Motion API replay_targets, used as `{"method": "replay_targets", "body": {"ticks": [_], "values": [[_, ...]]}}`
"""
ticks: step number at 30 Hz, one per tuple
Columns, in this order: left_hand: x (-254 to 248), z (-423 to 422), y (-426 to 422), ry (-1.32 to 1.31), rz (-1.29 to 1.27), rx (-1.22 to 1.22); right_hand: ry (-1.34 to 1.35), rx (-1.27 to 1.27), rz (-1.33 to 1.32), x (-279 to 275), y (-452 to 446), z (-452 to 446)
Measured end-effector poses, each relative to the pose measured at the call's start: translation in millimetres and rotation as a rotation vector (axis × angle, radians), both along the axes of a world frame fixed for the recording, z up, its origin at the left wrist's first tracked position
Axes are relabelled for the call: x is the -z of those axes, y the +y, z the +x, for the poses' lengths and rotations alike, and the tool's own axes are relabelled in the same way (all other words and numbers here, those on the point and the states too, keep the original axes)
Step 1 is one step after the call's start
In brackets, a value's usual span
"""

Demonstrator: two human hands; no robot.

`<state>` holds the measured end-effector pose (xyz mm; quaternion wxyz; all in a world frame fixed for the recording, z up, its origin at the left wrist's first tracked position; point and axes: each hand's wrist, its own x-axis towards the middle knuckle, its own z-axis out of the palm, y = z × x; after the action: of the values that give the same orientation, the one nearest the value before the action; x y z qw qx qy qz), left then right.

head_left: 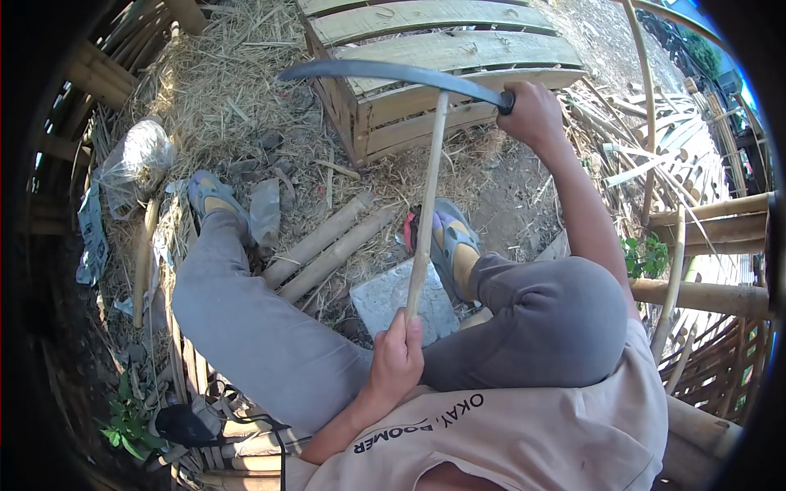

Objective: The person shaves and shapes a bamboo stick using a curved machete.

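Observation:
My right hand is closed round the dark handle of a machete with a long, curved blade. The blade lies crosswise over a wooden crate, its tip to the left. In my left hand is the lower end of a pale, slim bamboo stick, which slants up and away from me. The stick's far end meets the blade's lower edge near the handle; whether the edge has cut into it I cannot tell.
A slatted wooden crate stands ahead. Bamboo poles and a pale block lie between my feet. Straw covers the ground, with a plastic bag on the left. Bamboo rails are at my right.

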<state>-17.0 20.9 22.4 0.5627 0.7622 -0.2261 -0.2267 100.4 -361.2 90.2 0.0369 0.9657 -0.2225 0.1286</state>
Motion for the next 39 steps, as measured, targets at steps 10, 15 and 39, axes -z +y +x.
{"method": "replay_targets", "body": {"ticks": [10, 15, 39], "values": [[5.4, 19.5, -3.5, 0.113, 0.005, -0.107, -0.287, 0.131, 0.444, -24.2, -80.8, -46.3], [19.0, 18.3, -5.2, 0.053, 0.025, -0.116, -0.024, -0.012, 0.502, -13.2, 1.5, -46.8], [19.0, 6.1, -2.5, 0.226, -0.115, 0.045, 0.082, -0.164, 0.124, 1.8, 16.4, -14.1]]}}
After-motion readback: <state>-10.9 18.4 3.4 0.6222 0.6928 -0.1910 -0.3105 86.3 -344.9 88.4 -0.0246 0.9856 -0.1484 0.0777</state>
